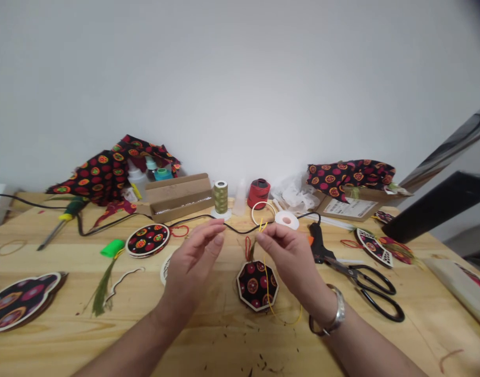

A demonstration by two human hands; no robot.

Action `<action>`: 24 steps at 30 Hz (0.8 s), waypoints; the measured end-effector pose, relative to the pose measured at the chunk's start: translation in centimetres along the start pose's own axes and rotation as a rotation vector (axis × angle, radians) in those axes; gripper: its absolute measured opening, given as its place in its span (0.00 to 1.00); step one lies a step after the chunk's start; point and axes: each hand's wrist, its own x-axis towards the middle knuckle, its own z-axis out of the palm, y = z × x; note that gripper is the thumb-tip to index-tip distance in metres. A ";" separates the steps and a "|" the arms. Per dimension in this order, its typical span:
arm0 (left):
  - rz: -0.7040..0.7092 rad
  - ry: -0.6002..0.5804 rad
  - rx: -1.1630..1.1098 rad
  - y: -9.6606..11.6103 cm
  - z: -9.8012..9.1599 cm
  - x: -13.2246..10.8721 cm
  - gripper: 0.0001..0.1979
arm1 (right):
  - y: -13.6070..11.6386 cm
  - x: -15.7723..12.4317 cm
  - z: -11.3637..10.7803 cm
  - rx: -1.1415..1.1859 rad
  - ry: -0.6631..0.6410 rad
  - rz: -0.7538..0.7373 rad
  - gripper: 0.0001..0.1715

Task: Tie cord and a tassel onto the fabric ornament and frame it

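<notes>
My right hand (293, 256) pinches a thin yellow cord (268, 280) between thumb and fingertips. Short yellow ends stick up above the pinch, and the rest hangs down in a curve across an octagonal fabric ornament (252, 285). That ornament has a pale frame, dark patterned fabric and a red cord loop (247, 246) at its top. My left hand (195, 264) is raised to the left of it, fingers extended and thumb apart, with nothing visible in it. Partly hidden behind the left hand is a pale openwork piece (165, 269).
Black-handled scissors (375, 288) and a black glue gun (318, 243) lie to the right. Left are a round ornament (148, 240), a green tassel (103, 288) and a screwdriver (63, 222). Thread spools (220, 198), a cardboard box (181, 196) and a black cable stand behind.
</notes>
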 end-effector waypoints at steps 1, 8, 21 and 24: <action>0.042 -0.034 -0.024 0.0 0.0 -0.2 0.10 | 0.1 -0.2 0.3 -0.032 -0.017 -0.016 0.12; -0.306 -0.432 -0.254 0.4 0.9 -0.8 0.10 | 0.1 -1.2 1.0 -0.216 -0.106 -0.060 0.10; -0.499 -0.426 -0.274 -0.2 1.1 -0.5 0.10 | 1.7 -1.0 0.0 -0.023 -0.119 0.122 0.17; -0.519 -0.425 -0.254 -0.3 1.2 -0.5 0.10 | 2.0 -1.1 -0.1 0.049 -0.144 0.206 0.16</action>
